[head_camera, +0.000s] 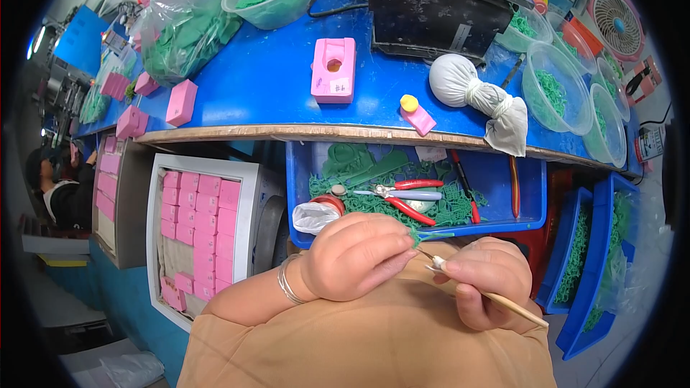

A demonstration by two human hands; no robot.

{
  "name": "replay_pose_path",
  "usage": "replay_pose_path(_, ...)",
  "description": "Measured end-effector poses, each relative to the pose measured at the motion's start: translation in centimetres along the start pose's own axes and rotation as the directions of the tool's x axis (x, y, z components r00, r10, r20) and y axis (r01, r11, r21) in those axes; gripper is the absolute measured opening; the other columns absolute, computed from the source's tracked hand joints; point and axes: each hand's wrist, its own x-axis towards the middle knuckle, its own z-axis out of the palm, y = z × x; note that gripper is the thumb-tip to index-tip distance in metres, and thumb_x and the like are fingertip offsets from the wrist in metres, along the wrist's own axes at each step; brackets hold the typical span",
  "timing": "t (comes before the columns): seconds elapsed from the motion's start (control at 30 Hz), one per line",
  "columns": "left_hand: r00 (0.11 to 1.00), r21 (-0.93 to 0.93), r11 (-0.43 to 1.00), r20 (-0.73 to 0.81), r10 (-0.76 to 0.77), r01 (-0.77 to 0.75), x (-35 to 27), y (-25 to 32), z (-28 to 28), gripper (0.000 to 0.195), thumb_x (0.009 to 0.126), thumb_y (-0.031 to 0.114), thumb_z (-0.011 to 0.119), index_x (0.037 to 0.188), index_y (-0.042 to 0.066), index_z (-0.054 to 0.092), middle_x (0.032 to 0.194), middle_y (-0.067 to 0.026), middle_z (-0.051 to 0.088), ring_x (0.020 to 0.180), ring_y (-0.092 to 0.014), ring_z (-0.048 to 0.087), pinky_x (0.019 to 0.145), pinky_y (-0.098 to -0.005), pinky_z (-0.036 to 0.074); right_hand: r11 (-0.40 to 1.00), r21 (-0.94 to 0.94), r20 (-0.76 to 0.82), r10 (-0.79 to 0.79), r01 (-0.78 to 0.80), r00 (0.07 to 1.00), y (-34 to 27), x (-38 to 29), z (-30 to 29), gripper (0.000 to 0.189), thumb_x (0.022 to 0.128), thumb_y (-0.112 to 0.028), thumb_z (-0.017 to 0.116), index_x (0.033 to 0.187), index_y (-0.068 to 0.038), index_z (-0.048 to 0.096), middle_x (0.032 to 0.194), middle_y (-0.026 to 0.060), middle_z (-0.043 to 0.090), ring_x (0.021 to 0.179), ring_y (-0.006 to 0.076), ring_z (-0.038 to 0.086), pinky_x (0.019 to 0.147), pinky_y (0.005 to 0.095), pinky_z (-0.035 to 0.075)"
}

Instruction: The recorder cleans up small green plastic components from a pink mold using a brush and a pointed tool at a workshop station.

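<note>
My left hand [358,258] pinches a small openwork green piece, likely wax [416,235], between thumb and fingertips. In my right hand [488,280] is a slender tool with a wooden handle [515,308], white wrapping near its front and a thin metal tip. That tip points at the green piece; whether it touches cannot be made out. Both hands are just in front of a blue drawer tray [297,188]. Inside the tray are green scraps [372,164], red-handled nippers [412,215], a pair with light-blue and red grips [418,194], and a white bag-lined cup [315,218].
On the blue bench [259,81] stand a pink rubber mould [333,86], a tied white cloth pouch [458,83] and clear tubs [552,89] of green pieces. A white-framed drawer [248,215] of pink blocks is at left. Blue trays [598,275] stand at right. A person [70,194] is far left.
</note>
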Motion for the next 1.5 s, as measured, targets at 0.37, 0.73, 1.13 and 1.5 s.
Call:
replay_pose_path(0.37, 0.955, -0.352, 0.888, 0.069, -0.289, 0.294, -0.1, 0.2, -0.4, 0.026, 0.071, -0.005, 0.068, 0.095, -0.001, 0.058, 0.088, -0.0121, 0.062, 0.077, -0.02, 0.062, 0.067, -0.029, 0.05, 0.963, 0.265, 0.03, -0.067, 0.057, 0.997, 0.8, -1.2, -1.6, 0.029, 0.064, -0.002, 0.06, 0.093, -0.005, 0.067, 0.085, 0.0065, 0.06, 0.055, 0.017, 0.057, 0.046, 0.0268, 0.041)
replay_pose_path(0.73, 0.904, -0.421, 0.801, 0.247, -0.349, 0.425, 0.0, 0.2, -0.4, 0.029, 0.072, -0.009, 0.065, 0.099, -0.004, 0.058, 0.094, -0.0127, 0.059, 0.085, -0.018, 0.06, 0.075, -0.0272, 0.05, 0.998, -0.046, 0.037, -0.043, 0.044, 0.998, -0.1, -0.8, -1.2, 0.032, 0.057, -0.002, 0.067, 0.089, -0.005, 0.061, 0.073, 0.0052, 0.06, 0.051, 0.0178, 0.055, 0.044, 0.0273, 0.04)
replay_pose_path(1.13, 0.93, -0.238, 0.902, 0.165, -0.328, 0.36, 0.8, 0.6, -0.5, 0.023, 0.067, 0.003, 0.072, 0.088, 0.004, 0.064, 0.082, -0.0075, 0.066, 0.075, -0.02, 0.063, 0.066, -0.0274, 0.047, 0.997, -0.073, 0.031, 0.03, -0.027, 0.999, -0.1, -1.1, -1.2, 0.037, 0.055, 0.0, 0.066, 0.091, -0.007, 0.063, 0.07, 0.0035, 0.06, 0.052, 0.0173, 0.055, 0.045, 0.0275, 0.04)
replay_pose_path(1.5, 0.935, -0.222, 0.911, 0.162, -0.317, 0.347, 0.8, 0.5, -0.5, 0.022, 0.067, 0.003, 0.072, 0.087, 0.004, 0.064, 0.082, -0.0071, 0.066, 0.074, -0.019, 0.064, 0.065, -0.0271, 0.046, 0.999, -0.039, 0.015, 0.034, -0.033, 0.999, 0.1, -1.0, -1.1, 0.037, 0.055, 0.003, 0.065, 0.091, -0.006, 0.063, 0.071, 0.004, 0.061, 0.052, 0.0174, 0.055, 0.045, 0.0271, 0.04)
